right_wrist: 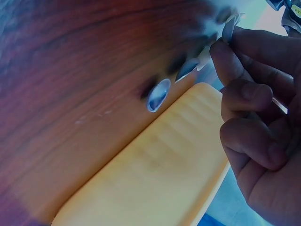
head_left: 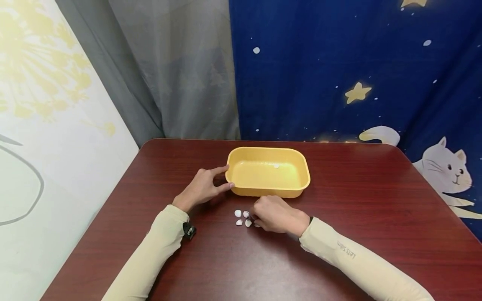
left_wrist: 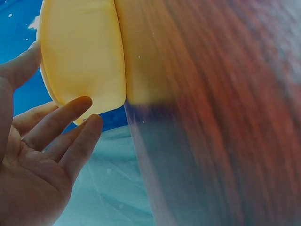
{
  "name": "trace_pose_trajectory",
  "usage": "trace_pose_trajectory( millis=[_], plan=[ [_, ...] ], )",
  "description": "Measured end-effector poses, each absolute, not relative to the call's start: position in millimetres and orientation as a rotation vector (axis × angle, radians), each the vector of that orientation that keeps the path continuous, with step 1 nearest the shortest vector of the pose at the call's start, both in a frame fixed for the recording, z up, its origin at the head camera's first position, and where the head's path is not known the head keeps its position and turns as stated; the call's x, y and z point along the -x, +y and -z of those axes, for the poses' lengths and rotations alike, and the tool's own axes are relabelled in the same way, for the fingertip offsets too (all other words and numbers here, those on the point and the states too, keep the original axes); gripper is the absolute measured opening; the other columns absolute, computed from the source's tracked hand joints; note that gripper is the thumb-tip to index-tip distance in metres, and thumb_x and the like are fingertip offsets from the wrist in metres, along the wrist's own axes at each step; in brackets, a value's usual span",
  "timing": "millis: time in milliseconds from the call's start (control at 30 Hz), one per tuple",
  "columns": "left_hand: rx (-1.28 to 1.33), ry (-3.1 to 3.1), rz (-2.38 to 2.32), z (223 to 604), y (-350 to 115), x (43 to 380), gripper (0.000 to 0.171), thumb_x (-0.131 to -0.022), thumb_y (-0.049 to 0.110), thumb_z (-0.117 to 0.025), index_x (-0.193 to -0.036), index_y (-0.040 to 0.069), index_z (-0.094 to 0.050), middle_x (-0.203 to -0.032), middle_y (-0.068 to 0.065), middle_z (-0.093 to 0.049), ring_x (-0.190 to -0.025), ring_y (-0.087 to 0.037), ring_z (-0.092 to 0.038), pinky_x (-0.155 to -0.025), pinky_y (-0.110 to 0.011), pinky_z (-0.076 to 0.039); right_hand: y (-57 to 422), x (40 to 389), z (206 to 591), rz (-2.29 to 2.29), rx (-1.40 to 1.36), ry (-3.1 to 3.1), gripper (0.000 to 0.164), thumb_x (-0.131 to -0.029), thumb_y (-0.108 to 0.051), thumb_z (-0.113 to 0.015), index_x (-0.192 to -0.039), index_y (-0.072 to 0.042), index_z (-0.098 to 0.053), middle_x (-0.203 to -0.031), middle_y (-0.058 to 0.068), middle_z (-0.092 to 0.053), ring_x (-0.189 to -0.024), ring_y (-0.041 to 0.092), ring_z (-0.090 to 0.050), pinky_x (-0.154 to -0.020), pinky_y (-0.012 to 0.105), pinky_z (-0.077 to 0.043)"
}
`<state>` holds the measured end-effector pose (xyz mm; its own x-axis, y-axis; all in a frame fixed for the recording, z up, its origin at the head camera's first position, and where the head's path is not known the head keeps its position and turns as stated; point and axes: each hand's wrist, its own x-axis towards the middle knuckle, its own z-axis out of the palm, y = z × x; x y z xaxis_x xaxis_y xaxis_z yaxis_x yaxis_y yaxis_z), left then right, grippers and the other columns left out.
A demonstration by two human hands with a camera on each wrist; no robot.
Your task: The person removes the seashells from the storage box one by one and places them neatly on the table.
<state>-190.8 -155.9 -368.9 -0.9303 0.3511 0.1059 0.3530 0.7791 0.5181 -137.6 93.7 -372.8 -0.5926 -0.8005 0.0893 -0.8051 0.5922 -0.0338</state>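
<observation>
A yellow plastic basin stands on the table, with one small white shell inside. My left hand touches the basin's left end, its thumb and index finger spread along the rim and the other fingers loosely extended. Just in front of the basin, my right hand is low over the table. Between thumb and index finger it pinches a thin white seashell. Several more shells lie in a small group beside that hand, one of them partly hidden by its fingers.
The dark red wooden table reaches back to a grey curtain and a blue curtain with stars and a cat. A white patterned surface borders the table's left side.
</observation>
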Motion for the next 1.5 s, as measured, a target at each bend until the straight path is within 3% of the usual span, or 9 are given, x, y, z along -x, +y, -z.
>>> trace_pose_trajectory(
  millis=[533,1100,1500],
  plan=[
    [0.595,-2.971,0.869,367,-157,191,0.071,-0.09,0.049,-0.072,-0.149,0.015,-0.051,-0.137,-0.009,-0.065,-0.123,-0.023,-0.065,-0.101,-0.043,-0.054,96,139,368,-0.148,-1.375,-2.753,0.03,-0.079,-0.018,-0.081,-0.06,-0.023,-0.058,-0.059,-0.012,-0.055,-0.054,0.004,-0.046,-0.048,0.024,-0.039],
    [0.561,-2.992,0.871,370,-156,190,0.071,-0.09,0.049,-0.072,-0.15,0.017,-0.05,-0.137,-0.008,-0.066,-0.126,-0.022,-0.063,-0.103,-0.042,-0.052,115,146,343,-0.26,-1.381,-2.726,0.018,-0.082,-0.016,-0.078,-0.069,-0.021,-0.068,-0.064,-0.012,-0.062,-0.061,0.006,-0.056,-0.057,0.024,-0.047],
    [0.587,-2.975,0.875,369,-156,190,0.07,-0.091,0.046,-0.072,-0.149,0.014,-0.05,-0.133,-0.009,-0.068,-0.124,-0.022,-0.065,-0.103,-0.042,-0.053,124,163,321,-0.316,-1.413,-2.747,0.013,-0.087,-0.021,-0.076,-0.074,-0.021,-0.073,-0.068,-0.013,-0.065,-0.063,0.001,-0.055,-0.063,0.024,-0.05]
  ],
)
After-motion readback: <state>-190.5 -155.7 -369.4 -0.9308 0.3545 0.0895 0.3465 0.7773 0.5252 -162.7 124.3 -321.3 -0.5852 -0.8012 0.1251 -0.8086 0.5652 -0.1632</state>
